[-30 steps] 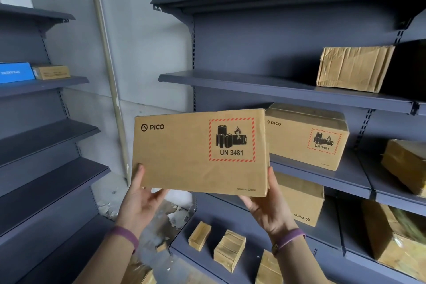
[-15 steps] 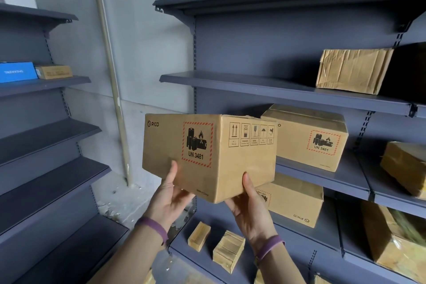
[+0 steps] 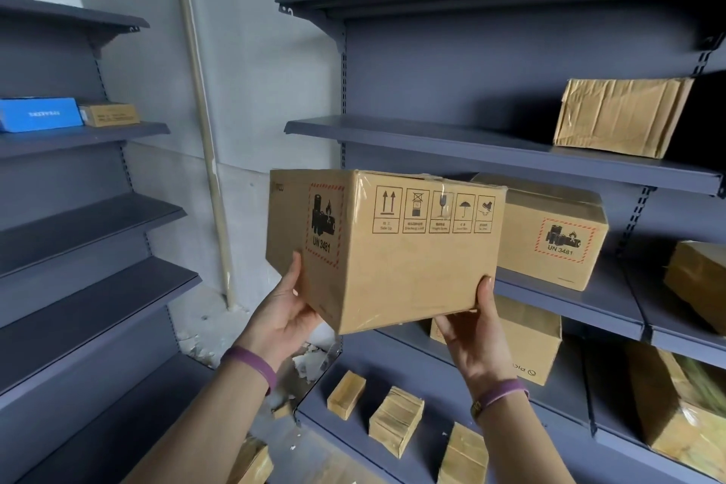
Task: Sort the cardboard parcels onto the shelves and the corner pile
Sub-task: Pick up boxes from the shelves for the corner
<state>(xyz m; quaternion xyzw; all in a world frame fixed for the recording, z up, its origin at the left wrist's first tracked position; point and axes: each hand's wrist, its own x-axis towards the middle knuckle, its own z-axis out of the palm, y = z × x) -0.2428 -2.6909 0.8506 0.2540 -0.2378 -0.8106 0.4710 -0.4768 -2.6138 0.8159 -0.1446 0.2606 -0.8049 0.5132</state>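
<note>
Both hands held a cardboard box (image 3: pixel 408 259) up in the air, in front of the mid shelf (image 3: pixel 569 299) of the R unit. L hand (image 3: pixel 288 316) clamped the btm-left corner, thumb up on the UN 3481 face. R hand (image 3: pixel 473 342) clamped the btm-right corner, thumb on the symbols face. Fingers were curled under the box, mostly hidden. A matching box (image 3: pixel 550 236) sat on that shelf just behind.
</note>
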